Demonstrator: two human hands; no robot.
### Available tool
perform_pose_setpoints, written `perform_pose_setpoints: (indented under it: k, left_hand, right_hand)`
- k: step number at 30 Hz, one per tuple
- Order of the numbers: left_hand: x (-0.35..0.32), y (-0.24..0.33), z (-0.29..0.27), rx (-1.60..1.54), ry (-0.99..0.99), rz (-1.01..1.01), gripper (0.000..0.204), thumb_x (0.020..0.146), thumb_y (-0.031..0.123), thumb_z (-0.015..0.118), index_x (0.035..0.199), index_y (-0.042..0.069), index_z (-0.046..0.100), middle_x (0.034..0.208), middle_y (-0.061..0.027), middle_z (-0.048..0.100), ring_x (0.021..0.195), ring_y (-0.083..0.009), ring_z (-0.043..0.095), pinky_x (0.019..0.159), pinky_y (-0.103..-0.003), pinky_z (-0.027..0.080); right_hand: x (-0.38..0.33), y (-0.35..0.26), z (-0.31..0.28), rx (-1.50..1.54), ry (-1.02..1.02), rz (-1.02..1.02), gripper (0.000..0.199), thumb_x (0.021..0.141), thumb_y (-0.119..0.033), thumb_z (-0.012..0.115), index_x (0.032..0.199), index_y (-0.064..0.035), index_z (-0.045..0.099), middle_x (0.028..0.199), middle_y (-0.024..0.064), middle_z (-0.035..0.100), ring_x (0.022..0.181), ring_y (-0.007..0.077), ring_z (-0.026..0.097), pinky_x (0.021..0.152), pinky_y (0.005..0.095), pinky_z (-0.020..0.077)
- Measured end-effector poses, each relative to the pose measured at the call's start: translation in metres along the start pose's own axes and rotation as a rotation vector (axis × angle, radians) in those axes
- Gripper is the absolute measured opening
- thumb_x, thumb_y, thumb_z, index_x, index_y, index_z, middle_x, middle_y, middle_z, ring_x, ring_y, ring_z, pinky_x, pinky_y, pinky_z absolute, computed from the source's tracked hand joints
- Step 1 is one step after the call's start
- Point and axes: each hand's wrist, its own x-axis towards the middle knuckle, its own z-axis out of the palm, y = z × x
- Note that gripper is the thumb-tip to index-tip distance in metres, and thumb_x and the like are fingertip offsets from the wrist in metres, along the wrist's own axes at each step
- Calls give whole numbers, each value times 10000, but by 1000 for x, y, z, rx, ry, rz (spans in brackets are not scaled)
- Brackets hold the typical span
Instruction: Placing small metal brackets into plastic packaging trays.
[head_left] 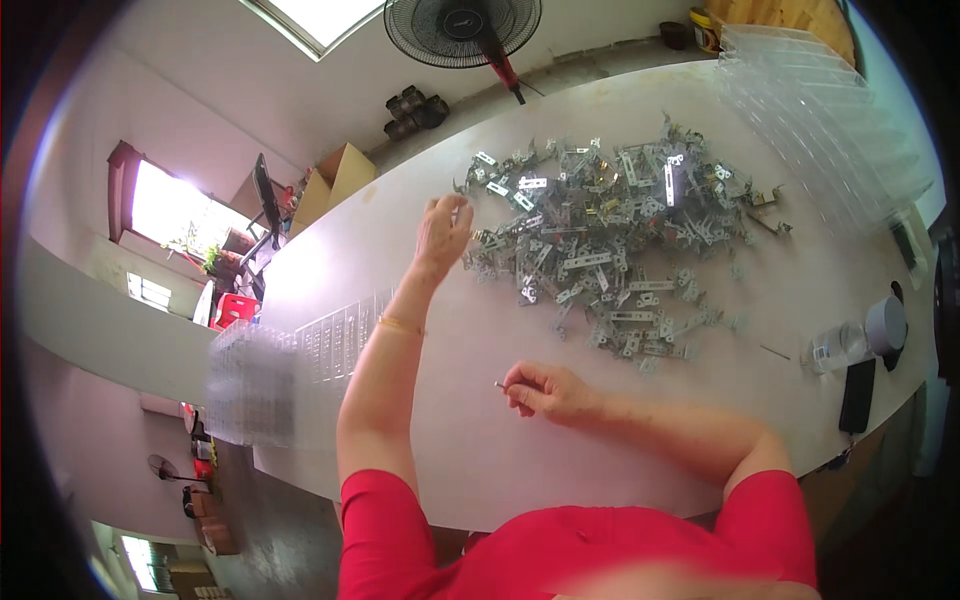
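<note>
A wide heap of small metal brackets (pixel 590 262), silvery with a few brass-coloured bits, is spread over the pale table. At the heap's left edge is my left hand (pixel 442 240), its fingers curled together beside a few outlying parts; what they hold, if anything, is hidden. Nearer to me and below the heap, my right hand (pixel 550 393) is closed, thumb against forefinger. From its pinch pokes the short tip of a thin metal rod (pixel 499 384); the rest of it lies hidden in the fingers.
Stacked clear plastic trays (pixel 250 385) stand at the table's left, beside a single tray (pixel 335 340). More clear trays (pixel 815 125) are piled at the far right. A clear bottle (pixel 840 348), a black phone-like object (pixel 857 396) and a thin rod (pixel 775 352) lie at right.
</note>
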Motion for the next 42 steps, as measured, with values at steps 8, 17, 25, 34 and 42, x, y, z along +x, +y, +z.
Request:
perform_pose_setpoints:
  k: [8,17,25,34,42]
  left_hand:
    - [108,-9,41,372,-239,-92,506,923,447,504,1282,106,611,1229,-267,596,1185,-392,556,1031,-429,425]
    - [147,-30,89,353,-464,-225,760,831,664,511,1408,170,519,1434,-266,454,1344,-400,426,1099,-459,368]
    - [135,-43,86,454,-514,-175,814,763,652,628,1416,188,486,1470,-225,416,1341,-391,437,1082,-486,380]
    - [118,-24,63,360,-733,-173,721,827,613,577,1324,91,561,1241,-230,621,1216,-345,563,1030,-429,419]
    - [95,-5,48,329,-798,-195,712,895,649,428,1374,131,518,1270,-192,612,1040,-328,639,845,-437,531]
  right_hand:
    - [-4,-12,3,-203,-26,-38,78,985,-102,568,1026,-35,574,782,19,611,708,108,571,669,281,493]
    - [-5,-13,3,-259,-41,-82,99,976,-133,587,1017,-43,590,762,56,633,678,150,593,637,325,499]
    - [-4,-12,7,-315,-43,-63,118,972,-145,593,1042,-50,598,797,53,645,705,160,610,665,320,504]
    - [-5,-13,4,-376,-43,-55,129,975,-145,590,1062,-51,600,826,42,658,737,138,622,687,305,511]
    - [-6,-14,2,-386,-8,-130,122,947,-148,601,1027,-57,591,804,88,661,719,246,640,664,370,501]
